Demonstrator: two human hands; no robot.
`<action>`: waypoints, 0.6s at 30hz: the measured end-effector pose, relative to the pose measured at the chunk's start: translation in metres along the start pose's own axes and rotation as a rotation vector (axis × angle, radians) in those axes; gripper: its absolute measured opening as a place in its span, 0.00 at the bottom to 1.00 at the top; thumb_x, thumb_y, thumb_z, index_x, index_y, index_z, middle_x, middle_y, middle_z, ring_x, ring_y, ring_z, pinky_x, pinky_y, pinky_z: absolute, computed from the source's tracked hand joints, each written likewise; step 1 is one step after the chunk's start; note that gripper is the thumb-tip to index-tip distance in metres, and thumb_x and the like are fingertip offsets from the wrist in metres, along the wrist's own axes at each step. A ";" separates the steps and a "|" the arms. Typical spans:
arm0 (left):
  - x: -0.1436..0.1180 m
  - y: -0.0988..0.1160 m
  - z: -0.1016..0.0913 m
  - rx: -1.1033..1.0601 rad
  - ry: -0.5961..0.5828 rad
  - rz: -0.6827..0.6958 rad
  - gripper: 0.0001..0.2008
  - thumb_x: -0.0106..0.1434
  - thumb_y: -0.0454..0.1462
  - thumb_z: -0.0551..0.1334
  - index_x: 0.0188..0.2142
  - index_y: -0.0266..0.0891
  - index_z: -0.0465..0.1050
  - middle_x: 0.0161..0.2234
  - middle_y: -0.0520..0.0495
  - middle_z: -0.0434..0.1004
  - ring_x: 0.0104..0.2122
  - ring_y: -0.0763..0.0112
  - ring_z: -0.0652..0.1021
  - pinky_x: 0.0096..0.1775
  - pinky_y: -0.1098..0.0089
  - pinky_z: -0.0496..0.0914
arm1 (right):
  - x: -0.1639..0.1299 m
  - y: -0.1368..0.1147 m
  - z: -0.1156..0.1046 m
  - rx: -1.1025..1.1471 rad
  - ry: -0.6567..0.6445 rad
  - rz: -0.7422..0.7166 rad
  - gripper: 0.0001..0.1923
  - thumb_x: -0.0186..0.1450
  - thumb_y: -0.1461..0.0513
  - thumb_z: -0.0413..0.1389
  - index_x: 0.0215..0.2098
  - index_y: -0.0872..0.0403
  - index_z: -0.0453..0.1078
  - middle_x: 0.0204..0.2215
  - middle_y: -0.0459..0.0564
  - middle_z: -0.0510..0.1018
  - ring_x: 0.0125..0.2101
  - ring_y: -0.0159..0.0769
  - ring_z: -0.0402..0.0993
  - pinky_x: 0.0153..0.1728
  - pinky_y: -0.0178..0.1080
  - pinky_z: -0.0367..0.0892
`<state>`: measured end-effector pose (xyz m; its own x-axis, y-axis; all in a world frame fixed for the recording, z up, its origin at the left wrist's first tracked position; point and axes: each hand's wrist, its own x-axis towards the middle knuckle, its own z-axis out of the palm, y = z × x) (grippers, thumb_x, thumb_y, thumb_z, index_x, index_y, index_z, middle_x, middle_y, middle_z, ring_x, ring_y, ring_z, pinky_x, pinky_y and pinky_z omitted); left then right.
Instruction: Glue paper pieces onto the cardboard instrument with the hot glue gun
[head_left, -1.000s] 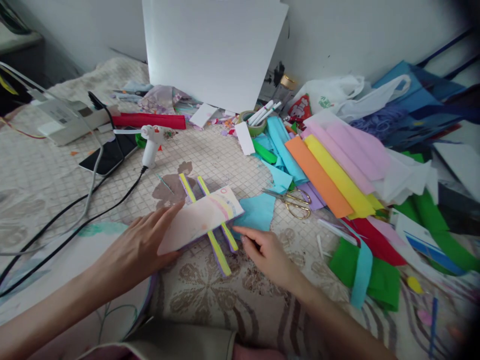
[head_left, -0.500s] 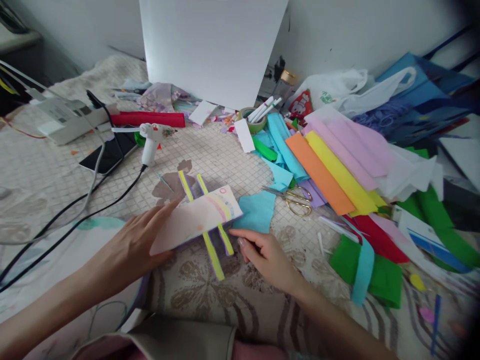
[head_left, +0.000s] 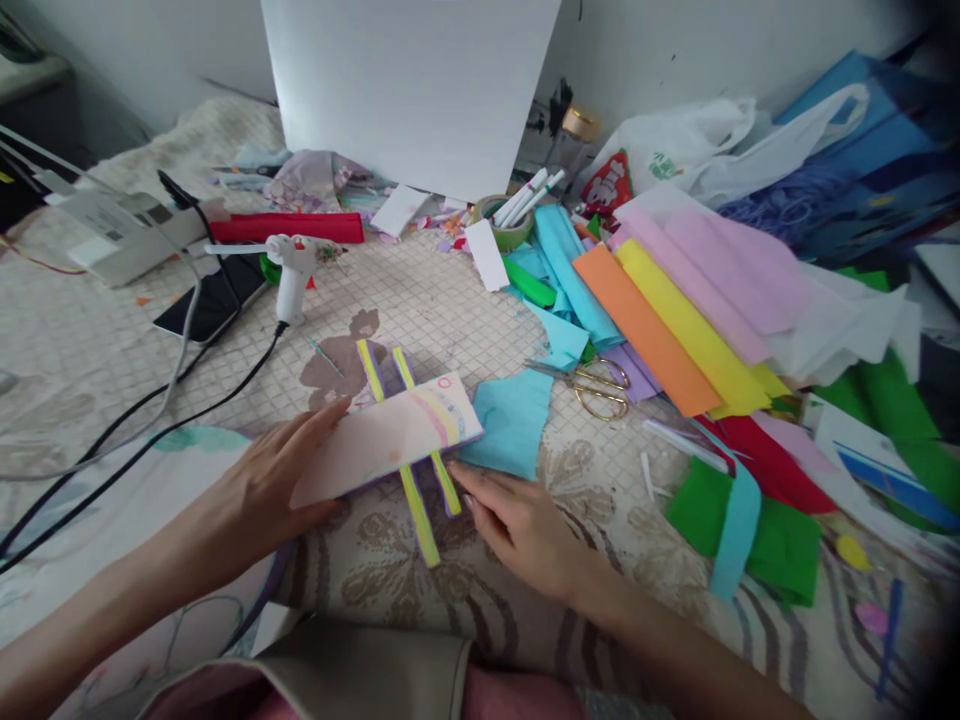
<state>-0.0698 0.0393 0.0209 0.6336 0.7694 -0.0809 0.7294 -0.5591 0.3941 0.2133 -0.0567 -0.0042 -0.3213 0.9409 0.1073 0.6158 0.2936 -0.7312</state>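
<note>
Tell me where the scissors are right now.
The scissors lie right of centre in the head view, between the blue paper scrap and the orange sheet.

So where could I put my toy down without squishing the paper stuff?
Bare cloth lies between the white glue gun, the white card slip and the pink card under the left hand. Another bare patch sits in front of the right hand. The right side, around the gold-handled scissors, is crowded with coloured paper sheets.

Card and strips slide nearer to us

We see our left hand (head_left: 259, 495) and right hand (head_left: 525, 530) draw back toward our body, bringing the pastel card (head_left: 386, 440) and the yellow strips (head_left: 420, 500) beneath it slightly leftward and closer.
</note>
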 end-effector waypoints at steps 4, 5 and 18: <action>-0.001 0.000 -0.001 0.002 0.003 0.002 0.41 0.60 0.40 0.60 0.66 0.49 0.37 0.61 0.40 0.59 0.57 0.52 0.65 0.57 0.54 0.62 | -0.005 0.000 -0.001 -0.034 -0.001 -0.005 0.25 0.67 0.68 0.45 0.62 0.55 0.59 0.42 0.55 0.79 0.38 0.38 0.76 0.40 0.43 0.74; -0.001 -0.001 -0.001 0.001 0.007 0.009 0.41 0.60 0.40 0.60 0.66 0.49 0.37 0.61 0.40 0.58 0.57 0.52 0.66 0.56 0.54 0.62 | -0.006 0.000 -0.001 -0.060 -0.017 -0.012 0.25 0.67 0.68 0.45 0.62 0.55 0.59 0.39 0.55 0.80 0.35 0.39 0.77 0.37 0.43 0.74; 0.004 -0.005 -0.014 0.074 0.038 0.035 0.38 0.60 0.48 0.60 0.65 0.47 0.42 0.60 0.42 0.61 0.57 0.57 0.67 0.55 0.58 0.65 | -0.001 -0.003 0.001 0.172 0.086 0.076 0.20 0.66 0.67 0.48 0.55 0.54 0.67 0.47 0.52 0.78 0.44 0.35 0.76 0.46 0.40 0.72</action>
<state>-0.0752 0.0495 0.0316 0.6498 0.7594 -0.0326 0.7248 -0.6061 0.3277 0.2108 -0.0590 -0.0027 -0.2117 0.9723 0.0995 0.5011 0.1954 -0.8430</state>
